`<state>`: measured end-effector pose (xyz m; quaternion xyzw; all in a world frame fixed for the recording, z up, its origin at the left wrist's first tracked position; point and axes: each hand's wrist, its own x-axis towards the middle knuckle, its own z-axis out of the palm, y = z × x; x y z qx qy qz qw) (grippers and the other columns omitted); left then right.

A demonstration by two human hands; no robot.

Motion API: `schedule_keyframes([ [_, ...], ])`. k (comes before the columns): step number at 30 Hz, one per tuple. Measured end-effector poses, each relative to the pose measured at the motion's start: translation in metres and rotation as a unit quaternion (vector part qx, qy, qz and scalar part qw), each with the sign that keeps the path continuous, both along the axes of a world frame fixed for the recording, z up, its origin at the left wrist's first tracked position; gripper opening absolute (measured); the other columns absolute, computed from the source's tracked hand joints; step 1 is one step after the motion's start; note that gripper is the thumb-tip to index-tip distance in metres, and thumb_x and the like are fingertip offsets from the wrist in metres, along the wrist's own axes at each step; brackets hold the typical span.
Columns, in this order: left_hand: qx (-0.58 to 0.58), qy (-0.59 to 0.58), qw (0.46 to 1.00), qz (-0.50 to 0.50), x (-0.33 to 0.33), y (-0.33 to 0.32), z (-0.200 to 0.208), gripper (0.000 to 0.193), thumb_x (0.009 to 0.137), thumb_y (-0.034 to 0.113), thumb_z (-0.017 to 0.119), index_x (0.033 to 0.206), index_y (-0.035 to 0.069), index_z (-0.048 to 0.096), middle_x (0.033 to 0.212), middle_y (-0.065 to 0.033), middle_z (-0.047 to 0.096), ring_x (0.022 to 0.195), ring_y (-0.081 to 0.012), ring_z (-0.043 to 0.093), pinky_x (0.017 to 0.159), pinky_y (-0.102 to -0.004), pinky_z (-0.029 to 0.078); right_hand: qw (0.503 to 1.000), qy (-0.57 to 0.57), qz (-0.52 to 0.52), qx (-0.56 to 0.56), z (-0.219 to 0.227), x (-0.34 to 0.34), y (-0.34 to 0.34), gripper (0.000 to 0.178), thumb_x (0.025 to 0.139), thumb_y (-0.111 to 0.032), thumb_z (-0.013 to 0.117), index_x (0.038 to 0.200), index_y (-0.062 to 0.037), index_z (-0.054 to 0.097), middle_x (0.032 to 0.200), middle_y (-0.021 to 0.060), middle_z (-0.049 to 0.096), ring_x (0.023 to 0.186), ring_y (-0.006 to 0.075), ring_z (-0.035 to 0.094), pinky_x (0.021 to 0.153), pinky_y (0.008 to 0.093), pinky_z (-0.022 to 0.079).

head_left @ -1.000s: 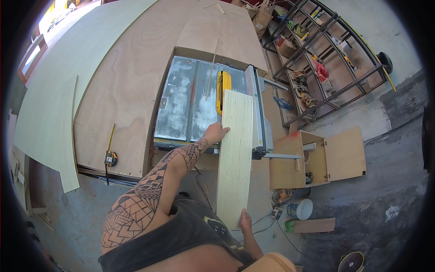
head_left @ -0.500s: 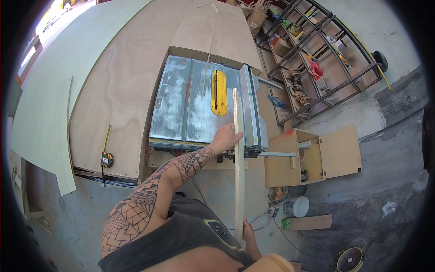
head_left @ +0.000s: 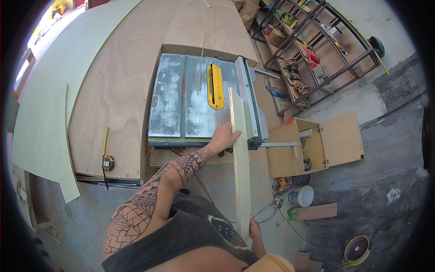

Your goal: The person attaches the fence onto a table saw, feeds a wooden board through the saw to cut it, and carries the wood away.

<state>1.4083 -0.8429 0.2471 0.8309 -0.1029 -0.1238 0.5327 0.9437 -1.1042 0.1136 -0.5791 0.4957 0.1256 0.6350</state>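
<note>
A long, pale wooden board (head_left: 242, 174) lies lengthwise before me, its far end over the grey table saw (head_left: 170, 97) and its near end by my body. My left hand (head_left: 224, 137) is closed around its left edge near the saw's front rail. At the near end, my right hand (head_left: 255, 229) grips the board from the right, its fingers partly hidden. Beyond the far end sits the yellow throat plate (head_left: 217, 88) with a dark blade slot. The metal rip fence (head_left: 247, 90) stands along the saw's right side. A thin wood strip (head_left: 200, 68) rests on the saw top, left of the plate.
A plywood worktop (head_left: 108, 81) surrounds the saw, holding a tape measure (head_left: 108, 162) and a large pale sheet (head_left: 50, 109). To the right stand a metal shelf rack (head_left: 312, 59) and an open wooden cabinet (head_left: 281, 156). Cables, a bucket (head_left: 304, 196) and a fan (head_left: 356, 250) occupy the floor.
The board has tilted so that its broad face shows more, and its far end sits slightly further left. Both hands keep their hold. The whole view has shifted a little.
</note>
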Motion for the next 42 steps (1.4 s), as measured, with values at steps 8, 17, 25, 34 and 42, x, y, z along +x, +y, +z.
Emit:
schedule_keyframes([
  [8,0.002,0.035,0.999,0.020,-0.031,0.018,-0.042,0.048,0.098,0.040,0.068,0.105,-0.007,0.064,0.099,-0.0313,0.073,0.096,-0.0461,0.072,0.087,-0.0503,0.057,0.983,0.036,0.060,-0.171,0.011,-0.015,0.011,0.065,0.103,-0.056,0.065,0.119,0.0068,0.076,0.111,0.0133,0.076,0.100,0.0205,0.067,0.093,0.0363,0.052],
  [17,-0.132,0.055,0.989,0.042,-0.101,0.022,-0.042,0.039,0.100,0.035,0.070,0.102,-0.003,0.060,0.086,-0.0191,0.068,0.080,-0.0343,0.070,0.073,-0.0442,0.054,0.977,0.084,0.055,-0.189,-0.008,-0.045,-0.005,0.063,0.108,-0.053,0.057,0.129,0.0049,0.070,0.117,0.0132,0.074,0.109,0.0222,0.065,0.097,0.0390,0.049],
  [25,-0.116,0.074,0.989,0.051,-0.094,0.033,-0.069,0.039,0.101,0.035,0.070,0.105,-0.003,0.062,0.083,-0.0145,0.067,0.072,-0.0234,0.066,0.069,-0.0379,0.054,0.979,0.067,0.011,-0.193,0.004,-0.051,-0.005,0.056,0.103,-0.052,0.067,0.108,0.0035,0.075,0.097,0.0071,0.074,0.090,0.0153,0.063,0.086,0.0340,0.052],
  [34,0.219,0.004,0.964,-0.150,-0.009,0.048,-0.071,0.066,0.109,0.051,0.049,0.093,-0.009,0.073,0.084,-0.0281,0.073,0.088,-0.0442,0.074,0.083,-0.0518,0.059,0.900,0.133,0.130,-0.393,0.035,-0.013,0.014,0.066,0.104,-0.059,0.057,0.098,0.0060,0.069,0.093,0.0243,0.073,0.089,0.0347,0.068,0.083,0.0453,0.053],
  [42,0.248,-0.002,0.957,-0.153,0.009,0.040,-0.073,0.064,0.109,0.050,0.050,0.100,-0.009,0.073,0.091,-0.0262,0.075,0.088,-0.0415,0.075,0.082,-0.0493,0.061,0.909,0.156,0.138,-0.361,0.057,0.005,0.040,0.063,0.104,-0.056,0.054,0.101,0.0044,0.072,0.098,0.0282,0.073,0.095,0.0393,0.072,0.087,0.0473,0.054],
])
